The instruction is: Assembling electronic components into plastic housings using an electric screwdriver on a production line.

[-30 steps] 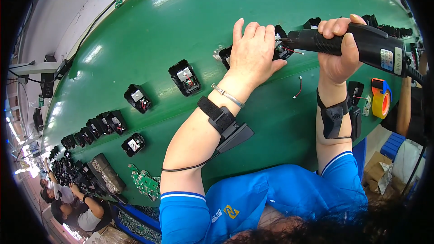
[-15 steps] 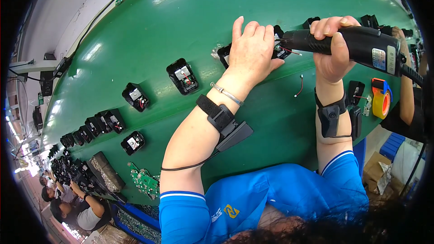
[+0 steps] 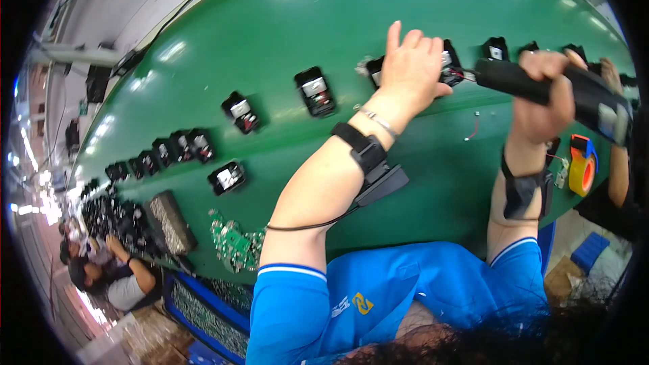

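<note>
A small black housing (image 3: 447, 67) on the green surface (image 3: 284, 27) is pinned flat under the left hand (image 3: 412, 67). The right hand (image 3: 541, 98) is clamped around a black power screwdriver (image 3: 541, 84) (long axis running three to nine o'clock), whose tip is aimed at the housing's three o'clock side, the left hand being nearer.

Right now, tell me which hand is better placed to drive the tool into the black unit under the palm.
The right hand: it already grips the black electric screwdriver, whose tip points at the black unit. The left hand lies flat on that unit, steadying it on the green belt.
</note>
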`<action>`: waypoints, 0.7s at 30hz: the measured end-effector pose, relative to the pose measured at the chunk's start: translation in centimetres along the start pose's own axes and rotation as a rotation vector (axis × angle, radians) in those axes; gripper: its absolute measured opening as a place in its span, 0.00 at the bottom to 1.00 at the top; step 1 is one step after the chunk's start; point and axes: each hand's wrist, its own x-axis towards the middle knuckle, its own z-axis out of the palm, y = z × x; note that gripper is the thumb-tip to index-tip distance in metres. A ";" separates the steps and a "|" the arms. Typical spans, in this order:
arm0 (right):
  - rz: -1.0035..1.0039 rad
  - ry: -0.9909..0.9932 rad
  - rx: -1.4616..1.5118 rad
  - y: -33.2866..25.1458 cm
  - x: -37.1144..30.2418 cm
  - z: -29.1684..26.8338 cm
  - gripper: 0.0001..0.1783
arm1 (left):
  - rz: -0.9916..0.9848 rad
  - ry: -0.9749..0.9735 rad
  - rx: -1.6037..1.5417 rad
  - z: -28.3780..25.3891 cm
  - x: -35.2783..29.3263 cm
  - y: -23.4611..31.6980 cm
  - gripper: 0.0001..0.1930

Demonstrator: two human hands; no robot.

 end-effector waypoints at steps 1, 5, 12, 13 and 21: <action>0.046 0.028 0.087 -1.2 -0.3 -0.2 0.16 | -0.011 0.037 0.012 -0.4 -0.3 -0.1 0.38; 0.102 -0.082 -0.019 -6.8 -2.8 -2.6 0.22 | 0.092 0.212 -0.102 -7.2 -2.6 0.7 0.24; 0.262 0.018 0.044 -8.6 -6.7 -1.2 0.24 | -0.207 -0.286 -0.150 -15.9 -19.8 -2.0 0.09; 0.275 0.021 0.042 -8.6 -7.0 -0.7 0.25 | -0.257 -0.316 -0.163 -16.0 -21.5 -1.4 0.10; 0.331 -0.027 0.164 -8.3 -7.7 3.2 0.22 | -0.302 -0.146 0.001 -12.2 -23.4 1.7 0.09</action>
